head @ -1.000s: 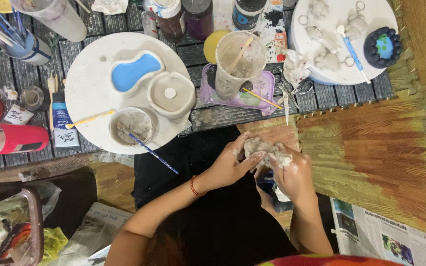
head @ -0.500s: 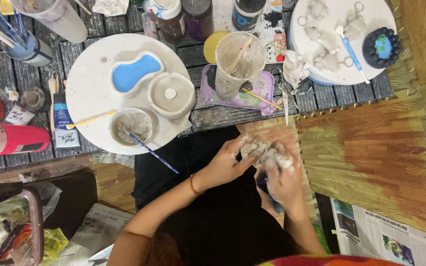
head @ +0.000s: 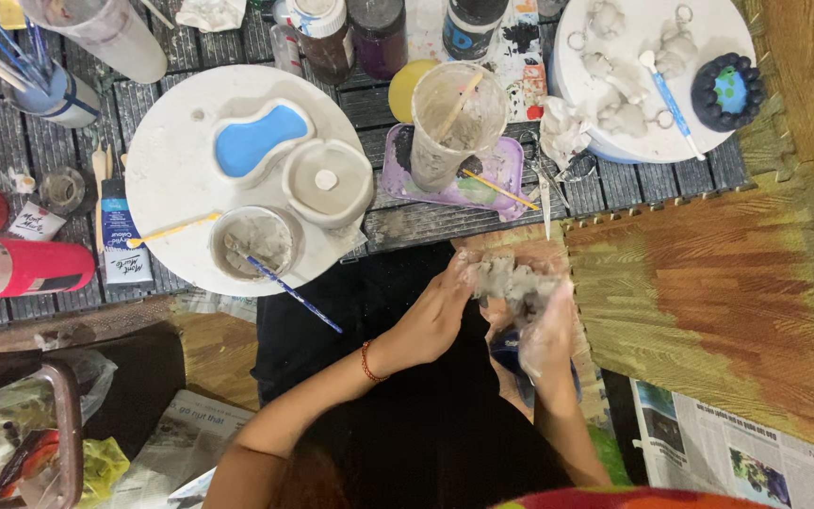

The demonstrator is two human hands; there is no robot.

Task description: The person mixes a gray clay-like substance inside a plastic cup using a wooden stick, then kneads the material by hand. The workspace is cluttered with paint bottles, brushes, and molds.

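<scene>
A lump of grey clay (head: 511, 280) sits between both of my hands above my lap. My left hand (head: 440, 311), with a red bracelet at the wrist, presses on the lump's left side. My right hand (head: 550, 330), smeared with clay, cups it from the right and below. A dark blue object (head: 506, 356) shows partly under my right hand. In front of me lies a round white board (head: 167, 188) with a blue kidney-shaped dish (head: 258, 139), a lidded clay pot (head: 327, 181) and a small bowl of slip (head: 254, 243) holding a blue brush.
A clay-smeared plastic cup (head: 454, 123) stands on a purple tray (head: 482, 184). A second white board (head: 647, 75) at the back right carries small clay figures and a blue-rimmed dish (head: 725, 90). Jars, brushes and red tubes (head: 21, 267) crowd the left. Newspaper (head: 737, 452) lies at lower right.
Both hands have shifted slightly on the clay lump, kneading it; my right hand has moved a little lower and rightward. Nothing else has moved.
</scene>
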